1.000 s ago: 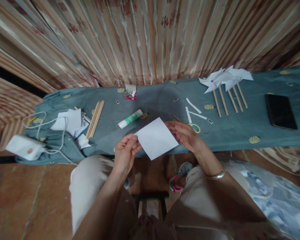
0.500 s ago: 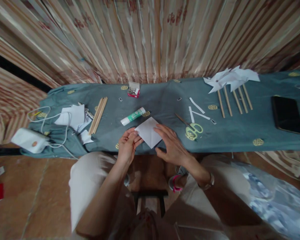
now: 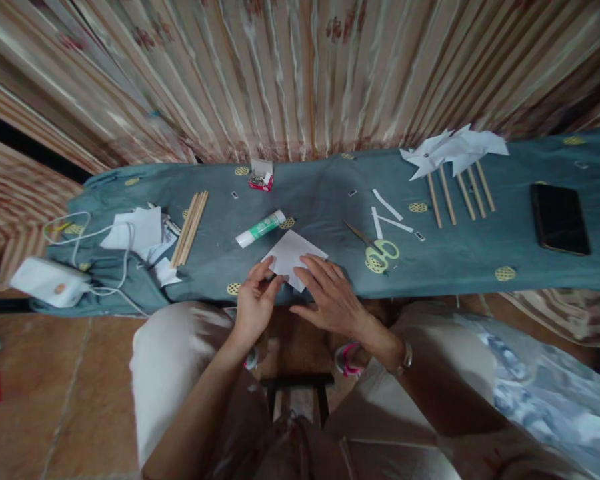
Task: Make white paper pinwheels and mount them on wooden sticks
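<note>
A small square of white paper [image 3: 291,248], faintly creased, lies turned cornerwise at the table's front edge. My left hand [image 3: 256,299] grips its left corner between thumb and fingers. On its right side rest the fingers of my right hand [image 3: 333,298], stretched out flat with the thumb apart, hiding part of the sheet. Just beyond the paper is a green and white glue stick [image 3: 261,229]. Scissors with light green handles [image 3: 381,255] lie to the right of my right hand, close to several white paper strips [image 3: 387,199].
White paper pinwheels on wooden sticks [image 3: 453,152] lie at the back right, left of a black phone [image 3: 560,219]. A red box of small metal pieces [image 3: 261,180] stands behind the glue. Leftward are wooden sticks [image 3: 190,229], paper pieces [image 3: 143,230] and a white corded device [image 3: 50,281].
My left fingers have drawn in round the paper's left corner, and my right hand has shifted slightly left and down. The paper now lies flatter and wider. The whole view has shifted a little.
</note>
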Demonstrator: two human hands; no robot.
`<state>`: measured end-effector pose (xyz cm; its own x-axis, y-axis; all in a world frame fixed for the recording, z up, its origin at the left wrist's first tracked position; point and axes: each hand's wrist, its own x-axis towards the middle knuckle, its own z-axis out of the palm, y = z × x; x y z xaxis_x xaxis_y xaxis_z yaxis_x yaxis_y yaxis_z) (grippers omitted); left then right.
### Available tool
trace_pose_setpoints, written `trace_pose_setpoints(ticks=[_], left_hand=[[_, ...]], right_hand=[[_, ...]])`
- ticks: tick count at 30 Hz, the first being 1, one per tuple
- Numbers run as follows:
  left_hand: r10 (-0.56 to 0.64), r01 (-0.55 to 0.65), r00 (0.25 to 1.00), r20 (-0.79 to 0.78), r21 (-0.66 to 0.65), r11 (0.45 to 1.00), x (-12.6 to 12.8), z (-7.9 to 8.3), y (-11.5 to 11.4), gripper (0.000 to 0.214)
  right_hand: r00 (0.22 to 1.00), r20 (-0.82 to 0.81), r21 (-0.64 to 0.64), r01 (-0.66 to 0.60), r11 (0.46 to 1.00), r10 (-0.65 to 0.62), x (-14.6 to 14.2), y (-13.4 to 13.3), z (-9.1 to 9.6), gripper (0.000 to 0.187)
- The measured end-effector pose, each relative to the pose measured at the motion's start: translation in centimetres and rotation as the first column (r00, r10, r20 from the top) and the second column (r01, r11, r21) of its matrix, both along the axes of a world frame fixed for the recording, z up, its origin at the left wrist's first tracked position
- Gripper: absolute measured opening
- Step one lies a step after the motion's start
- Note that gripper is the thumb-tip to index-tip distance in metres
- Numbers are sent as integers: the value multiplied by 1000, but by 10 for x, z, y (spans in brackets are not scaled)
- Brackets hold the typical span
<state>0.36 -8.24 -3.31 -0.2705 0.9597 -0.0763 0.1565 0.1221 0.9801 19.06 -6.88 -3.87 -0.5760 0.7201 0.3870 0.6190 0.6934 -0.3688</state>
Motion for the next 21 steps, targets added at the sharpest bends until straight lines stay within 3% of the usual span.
trace_pose_setpoints(ticks=[3,6,13,17,19,21], left_hand=[[-3,13,990,143,-68,998,10,-1,-21,63],[-49,90,947,318,-116,989,25,1,-41,76],[-231,265,923,307,-72,962,67,3,-68,88],[-372,382,907,199,-10,924,67,13,-81,83],[-425,425,905,17,3,905,51,22,-77,78],[-402,425,877,-263,34,904,30,32,-63,75]], right_hand=[[999,-2,146,33,989,-33,-3,-2,-2,32],[997,-29,233,74,970,-69,3,5,-3,24],[990,-41,290,139,947,-132,13,9,-1,27],[984,-98,221,166,961,-148,14,7,-4,23],[978,-146,116,169,979,-151,17,8,-4,24],[965,-218,-12,148,989,-147,18,8,-2,24]])
